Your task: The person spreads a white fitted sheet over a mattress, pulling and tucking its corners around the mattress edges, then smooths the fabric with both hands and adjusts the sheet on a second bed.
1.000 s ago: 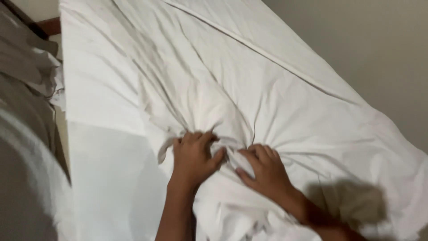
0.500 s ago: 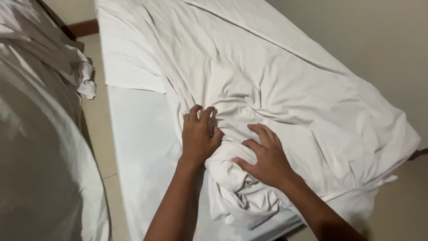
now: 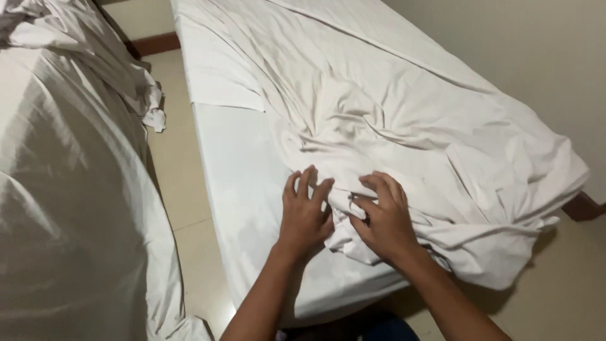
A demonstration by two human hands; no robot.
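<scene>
White sheet (image 3: 404, 120) bunched under left hand (image 3: 305, 218), right hand (image 3: 385, 218); second bed (image 3: 69, 208) beside.

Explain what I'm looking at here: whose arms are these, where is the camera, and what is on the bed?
The camera sits on a person's head and looks down, so the two bare arms reaching in from below are that person's own. The left hand lies with fingers spread on a crumpled white cotton bedsheet that covers much of a white mattress. The right hand presses a bunched fold of the same sheet. Neither clearly grips it. Another bed draped in white cloth stands to the left, across a strip of beige tiled floor.
</scene>
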